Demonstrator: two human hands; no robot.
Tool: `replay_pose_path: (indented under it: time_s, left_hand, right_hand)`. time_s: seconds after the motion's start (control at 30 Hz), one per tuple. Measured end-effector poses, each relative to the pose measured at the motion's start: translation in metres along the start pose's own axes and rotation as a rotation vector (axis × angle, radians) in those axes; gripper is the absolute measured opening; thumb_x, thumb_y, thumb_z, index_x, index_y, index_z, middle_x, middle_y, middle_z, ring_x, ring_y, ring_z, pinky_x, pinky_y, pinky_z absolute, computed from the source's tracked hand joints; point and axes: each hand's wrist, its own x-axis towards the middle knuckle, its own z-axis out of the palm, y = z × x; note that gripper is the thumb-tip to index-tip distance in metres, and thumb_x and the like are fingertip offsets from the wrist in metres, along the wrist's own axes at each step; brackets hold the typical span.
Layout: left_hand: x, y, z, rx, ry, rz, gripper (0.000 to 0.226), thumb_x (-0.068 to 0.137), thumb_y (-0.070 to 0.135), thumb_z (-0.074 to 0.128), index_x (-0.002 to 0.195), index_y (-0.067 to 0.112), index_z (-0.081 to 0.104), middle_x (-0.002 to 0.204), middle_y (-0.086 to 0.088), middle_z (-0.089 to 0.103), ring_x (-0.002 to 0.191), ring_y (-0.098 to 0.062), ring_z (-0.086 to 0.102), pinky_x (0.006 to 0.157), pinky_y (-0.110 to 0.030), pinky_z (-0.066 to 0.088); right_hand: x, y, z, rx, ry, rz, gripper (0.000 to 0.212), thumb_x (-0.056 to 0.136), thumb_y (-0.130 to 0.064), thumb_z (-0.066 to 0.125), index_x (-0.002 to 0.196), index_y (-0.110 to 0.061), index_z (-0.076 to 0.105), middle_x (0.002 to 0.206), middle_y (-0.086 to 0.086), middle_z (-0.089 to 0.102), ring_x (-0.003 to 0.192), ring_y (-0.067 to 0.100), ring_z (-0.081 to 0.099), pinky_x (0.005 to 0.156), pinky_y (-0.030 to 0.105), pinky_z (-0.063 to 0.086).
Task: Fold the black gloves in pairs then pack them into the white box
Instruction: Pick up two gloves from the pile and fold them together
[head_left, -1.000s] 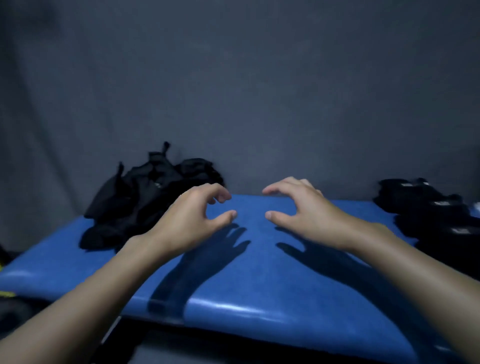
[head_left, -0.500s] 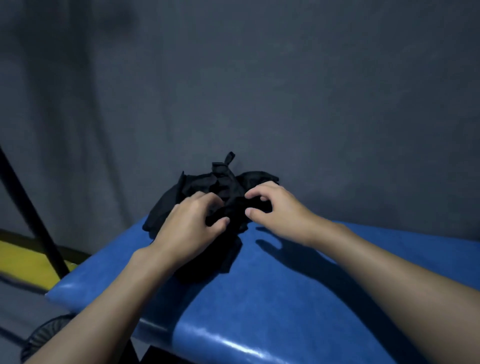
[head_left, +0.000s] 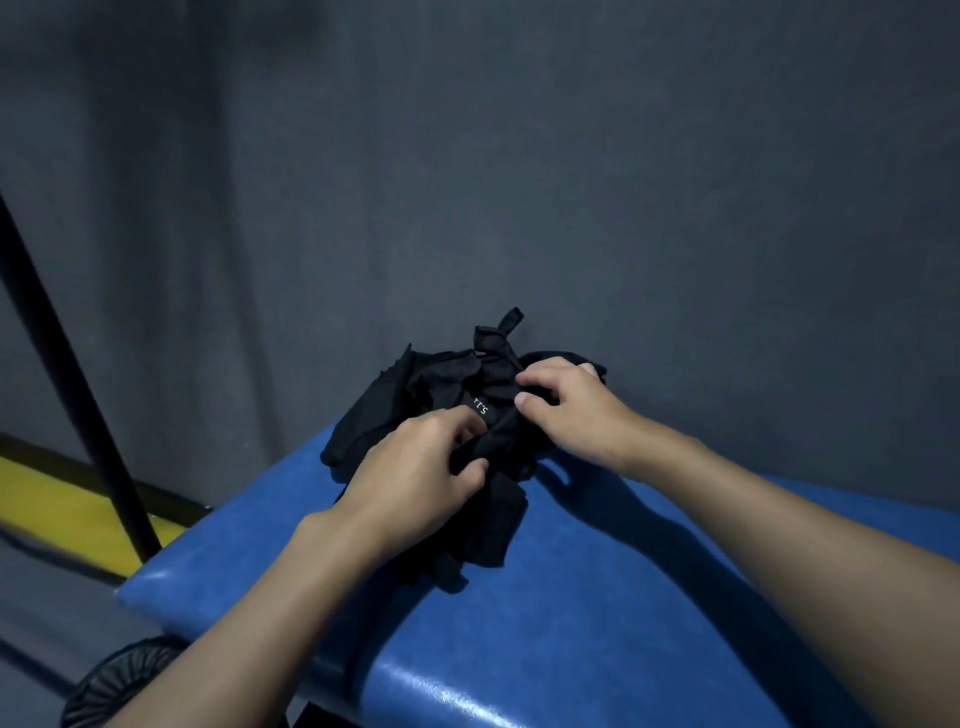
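While pinching heaped gloves with left hand and right hand, barely begins: none folded, box unseen.

Before us a blue padded bench, glossy along its near edge, our heap of black gloves lying crumpled at its far left corner

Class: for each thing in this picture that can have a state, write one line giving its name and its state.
left hand, pinching glove fabric
right hand, gripping glove fabric
black gloves, unfolded, in a loose heap
blue table, carrying the heap near its left end
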Motion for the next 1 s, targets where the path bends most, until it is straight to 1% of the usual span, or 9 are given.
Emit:
replay_pose_path:
  time_s: [0.23,0.37,0.47,0.53,0.63,0.8,0.87,0.93,1.0]
  left_hand:
    - [0.005,0.016,-0.004,-0.06,0.06,0.029,0.03,0.089,0.046,0.063,0.116,0.032,0.061,0.113,0.016,0.063,0.108,-0.006,0.058,0.091,-0.036,0.051]
    - [0.01,0.033,-0.004,-0.187,0.187,0.064,0.032,0.09,0.042,0.064,0.12,0.029,0.061,0.113,0.012,0.063,0.108,-0.007,0.058,0.095,-0.034,0.048]
    - [0.011,0.054,0.001,-0.374,0.216,0.064,0.032,0.09,0.037,0.068,0.12,0.031,0.06,0.11,0.015,0.063,0.103,0.0,0.059,0.086,-0.017,0.044]
    - [0.013,0.07,0.009,-0.477,0.185,0.09,0.034,0.089,0.037,0.069,0.121,0.031,0.062,0.11,0.015,0.066,0.102,0.0,0.061,0.087,-0.019,0.046]
    - [0.015,0.098,0.024,-0.614,0.117,0.108,0.038,0.088,0.043,0.067,0.122,0.026,0.065,0.107,0.013,0.07,0.101,-0.005,0.066,0.091,-0.032,0.054]
    - [0.017,0.139,0.043,-0.868,0.047,0.019,0.027,0.093,0.028,0.068,0.119,0.026,0.061,0.105,0.013,0.07,0.106,-0.002,0.066,0.092,-0.019,0.052]
    - [0.019,0.151,0.051,-1.002,0.016,-0.046,0.033,0.092,0.025,0.069,0.124,0.022,0.058,0.092,0.015,0.072,0.095,0.001,0.067,0.088,-0.02,0.054]
    - [0.021,0.158,0.056,-1.108,-0.023,-0.075,0.015,0.093,0.018,0.067,0.108,0.014,0.067,0.076,0.014,0.071,0.078,0.001,0.067,0.076,-0.021,0.055]
    - [0.023,0.161,0.06,-1.168,-0.058,-0.101,0.008,0.094,0.014,0.066,0.093,0.009,0.072,0.077,0.002,0.071,0.074,-0.008,0.066,0.073,-0.028,0.054]
  right_hand:
    - [-0.017,-0.008,-0.029,0.096,0.166,-0.091,0.034,0.095,-0.011,0.051,0.127,-0.018,0.061,0.125,-0.02,0.049,0.128,0.012,0.036,0.105,0.022,0.03]
    - [-0.042,-0.011,-0.055,0.115,0.253,-0.118,0.031,0.093,-0.011,0.054,0.118,-0.024,0.066,0.119,-0.026,0.054,0.122,0.011,0.041,0.107,0.036,0.036]
    - [-0.067,-0.008,-0.075,0.221,0.316,-0.124,0.028,0.092,-0.004,0.056,0.114,-0.017,0.068,0.119,-0.014,0.059,0.108,0.002,0.052,0.091,0.014,0.04]
    - [-0.085,-0.002,-0.084,0.294,0.334,-0.111,0.028,0.092,0.001,0.056,0.113,-0.012,0.068,0.119,-0.008,0.06,0.095,-0.007,0.055,0.084,0.01,0.043]
    - [-0.108,0.013,-0.09,0.315,0.334,-0.071,0.03,0.091,0.002,0.056,0.115,-0.012,0.067,0.119,-0.01,0.059,0.102,-0.006,0.056,0.093,0.017,0.044]
    - [-0.139,0.036,-0.096,0.255,0.297,-0.016,0.035,0.091,-0.003,0.06,0.123,-0.013,0.065,0.121,-0.023,0.055,0.11,-0.01,0.053,0.099,0.014,0.04]
    - [-0.146,0.044,-0.097,0.146,0.294,0.009,0.037,0.088,-0.017,0.061,0.125,-0.021,0.065,0.122,-0.028,0.054,0.118,-0.006,0.05,0.11,0.023,0.034]
    - [-0.151,0.047,-0.097,0.107,0.267,0.037,0.045,0.08,-0.03,0.056,0.124,-0.025,0.065,0.126,-0.026,0.054,0.125,0.0,0.047,0.115,0.037,0.029]
    - [-0.154,0.05,-0.096,0.113,0.228,0.048,0.048,0.077,-0.032,0.053,0.123,-0.026,0.065,0.129,-0.025,0.053,0.127,0.001,0.046,0.116,0.039,0.028]
